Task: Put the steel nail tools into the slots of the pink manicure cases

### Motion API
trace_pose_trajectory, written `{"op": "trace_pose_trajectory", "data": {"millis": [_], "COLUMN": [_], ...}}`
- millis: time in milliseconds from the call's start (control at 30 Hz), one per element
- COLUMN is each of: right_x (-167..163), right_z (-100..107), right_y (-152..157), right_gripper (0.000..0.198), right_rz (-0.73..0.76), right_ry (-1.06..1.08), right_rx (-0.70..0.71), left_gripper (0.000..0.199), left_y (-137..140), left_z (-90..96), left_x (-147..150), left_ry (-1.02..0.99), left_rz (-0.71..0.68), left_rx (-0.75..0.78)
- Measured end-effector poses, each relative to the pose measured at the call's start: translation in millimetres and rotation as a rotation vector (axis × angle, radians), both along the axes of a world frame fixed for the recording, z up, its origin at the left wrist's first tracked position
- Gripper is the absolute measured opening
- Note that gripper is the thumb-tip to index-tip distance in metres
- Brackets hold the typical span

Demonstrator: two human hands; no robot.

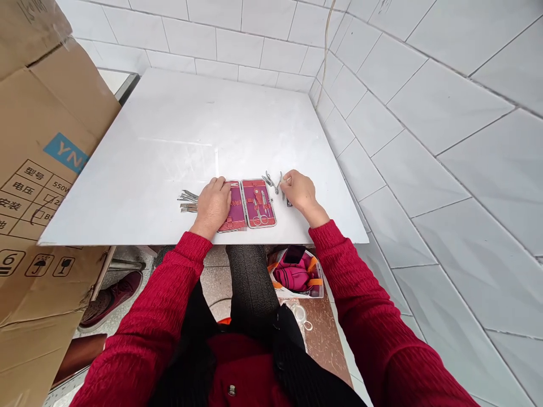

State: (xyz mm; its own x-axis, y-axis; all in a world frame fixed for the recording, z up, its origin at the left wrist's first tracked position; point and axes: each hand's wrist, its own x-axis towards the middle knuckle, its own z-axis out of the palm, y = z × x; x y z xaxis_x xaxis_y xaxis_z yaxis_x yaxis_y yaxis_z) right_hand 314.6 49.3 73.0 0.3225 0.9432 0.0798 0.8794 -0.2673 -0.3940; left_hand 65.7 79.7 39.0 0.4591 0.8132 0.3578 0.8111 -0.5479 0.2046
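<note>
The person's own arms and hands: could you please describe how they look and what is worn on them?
The left sleeve and right sleeve are long and deep red, in a crinkled, textured fabric, ending near the wrists. The left hand and right hand wear no gloves. No cables or markings can be seen on them.

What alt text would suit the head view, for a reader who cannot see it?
A person's left hand rests on the left half of an open manicure case on a white table; the right hand is at small metal tools beside it. Scissors sit in the right half, and metal files lie left of the case.
</note>
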Motion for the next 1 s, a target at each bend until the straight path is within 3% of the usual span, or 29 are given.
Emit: {"op": "trace_pose_trajectory", "data": {"millis": [67, 133, 200, 400, 600, 733, 900, 1000], "right_x": [-11, -24, -37, -54, -53, -44, -36, -37], "right_z": [2, 4, 7, 21, 25, 26, 35, 38], "right_y": [-19, -38, -52, -52, -40, -29, -17, -23], "right_gripper": [0.014, 0.009, 0.007, 0.012, 0.014, 0.011, 0.016, 0.016], "right_rz": [0.15, 0.315, 0.386, 0.417, 0.493, 0.566, 0.621, 0.658], "right_ry": [0.043, 0.082, 0.034, -0.213, -0.287, -0.173, 0.112, 0.114], "right_rx": [0.012, -0.054, -0.132, -0.33, -0.392, -0.427, -0.577, -0.598], "left_gripper": [0.032, 0.032, 0.032, 0.031, 0.03, 0.029, 0.03, 0.03], "left_y": [0, 0, 0, 0, 2, 1, 1, 0], "left_z": [-0.4, -1.0, -1.5, -3.1, -4.5, -3.7, -2.6, -2.1], "left_x": [0, 0, 0, -1, -1, 0, 0, 0], "left_ry": [-0.005, -0.009, -0.017, -0.023, -0.044, -0.032, -0.019, -0.029], "left_rz": [0.001, 0.0, -0.003, -0.003, -0.009, -0.003, -0.003, -0.007], "left_rx": [-0.002, -0.003, -0.003, 0.014, 0.01, 0.009, 0.016, 0.008]}}
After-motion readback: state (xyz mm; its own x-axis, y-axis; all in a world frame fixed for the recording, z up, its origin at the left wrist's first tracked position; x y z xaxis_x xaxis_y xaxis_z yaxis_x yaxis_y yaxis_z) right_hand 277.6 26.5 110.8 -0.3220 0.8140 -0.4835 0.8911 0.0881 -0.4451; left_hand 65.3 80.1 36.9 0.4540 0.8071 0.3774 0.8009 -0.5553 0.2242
